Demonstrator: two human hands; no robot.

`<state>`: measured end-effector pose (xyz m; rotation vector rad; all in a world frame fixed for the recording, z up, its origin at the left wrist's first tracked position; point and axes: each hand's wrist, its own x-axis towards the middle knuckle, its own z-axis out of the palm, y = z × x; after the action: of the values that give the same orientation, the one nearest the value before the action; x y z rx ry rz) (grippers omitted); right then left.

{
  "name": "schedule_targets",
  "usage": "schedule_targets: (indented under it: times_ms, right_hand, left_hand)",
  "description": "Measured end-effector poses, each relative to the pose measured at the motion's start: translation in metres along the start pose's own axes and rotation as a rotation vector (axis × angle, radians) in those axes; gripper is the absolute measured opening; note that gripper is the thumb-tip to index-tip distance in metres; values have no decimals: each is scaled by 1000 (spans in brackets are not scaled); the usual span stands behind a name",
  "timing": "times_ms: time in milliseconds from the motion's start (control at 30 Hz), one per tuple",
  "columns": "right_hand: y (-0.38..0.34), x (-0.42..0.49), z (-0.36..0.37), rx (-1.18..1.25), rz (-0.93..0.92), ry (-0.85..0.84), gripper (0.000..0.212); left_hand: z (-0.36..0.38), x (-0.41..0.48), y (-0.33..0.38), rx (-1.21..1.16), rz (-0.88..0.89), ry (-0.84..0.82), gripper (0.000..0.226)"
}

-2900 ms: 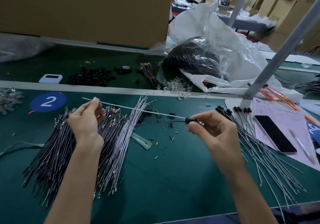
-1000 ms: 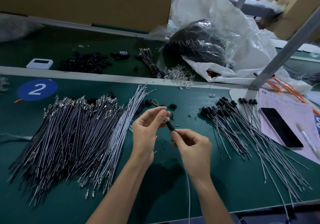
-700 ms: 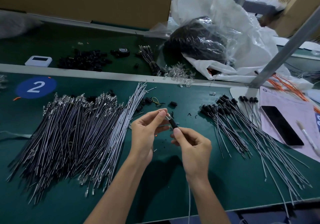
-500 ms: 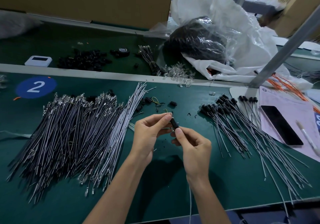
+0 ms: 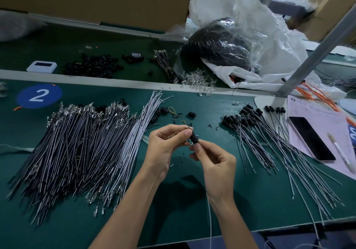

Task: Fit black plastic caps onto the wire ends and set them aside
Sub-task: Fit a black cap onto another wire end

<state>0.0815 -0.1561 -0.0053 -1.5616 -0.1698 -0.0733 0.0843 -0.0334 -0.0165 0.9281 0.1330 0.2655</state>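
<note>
Head camera looks down on two hands meeting above the middle of the green table (image 5: 173, 206), and the layout around them makes sense. The big heap of uncapped wires (image 5: 82, 148) fans out on the person's left, handy for the next pick. The capped wires (image 5: 269, 144) lie well apart on the right with their black ends bunched at the far side, so finished and unfinished stock never mix. A few loose caps (image 5: 191, 114) sit just beyond the hands. Both forearms rise from the near edge and converge, with the wrists lifted clear of the surface so the work is held up where it can be seen. The left hand (image 5: 165, 148) has its palm turned inward, thumb and forefinger nipping the upper end of the black cap (image 5: 193, 139), the other fingers loosely curled behind. The right hand (image 5: 216, 164) sits slightly lower and nearer. Its thumb and forefinger pinch the wire (image 5: 209, 220) just under the cap, and the rest are folded into the palm. The wire's free length shows below that wrist and drops past the table's edge. I'd judge the two pinches oppose each other to push the wire end home. Fingertips cover the joint, so whether it is fully seated I cannot tell.
</note>
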Motion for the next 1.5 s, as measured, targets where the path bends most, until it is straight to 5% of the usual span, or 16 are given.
schedule_targets:
  times_ms: [433, 1500]
  right_hand:
    - [-2, 1, -4, 9, 16, -28, 24]
    - [-3, 9, -20, -43, 22, -130, 29]
  left_hand:
    - [2, 0, 0, 48, 33, 41, 20]
    - [-2, -4, 4, 48, 45, -145, 14]
